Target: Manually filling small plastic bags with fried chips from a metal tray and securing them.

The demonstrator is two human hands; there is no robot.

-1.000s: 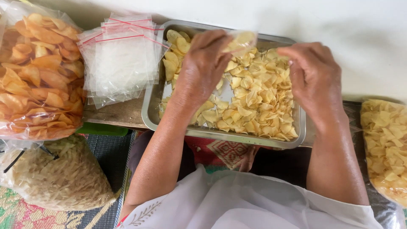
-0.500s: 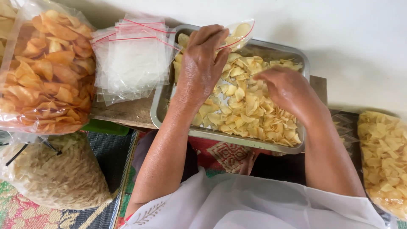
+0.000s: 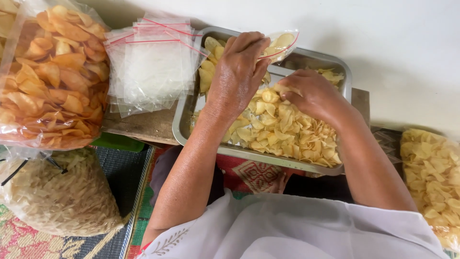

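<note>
Head view: left hand (image 3: 237, 72) pinches small clear zip bag (image 3: 280, 44), partly filled with chips, over far end of steel tray (image 3: 184, 125); right hand (image 3: 309, 93) curled around pale yellow chips (image 3: 282, 127) in tray; stack of empty zip bags (image 3: 151, 67) just left of tray.

A white garment with a small embroidered leaf motif; bare forearms, no sleeves

A tray (image 3: 184, 127) of chips (image 3: 287, 127) sits on the bench (image 3: 139, 125); empty bags (image 3: 153, 67) lie left of it, a filled bag (image 3: 50, 76) farther left.
</note>
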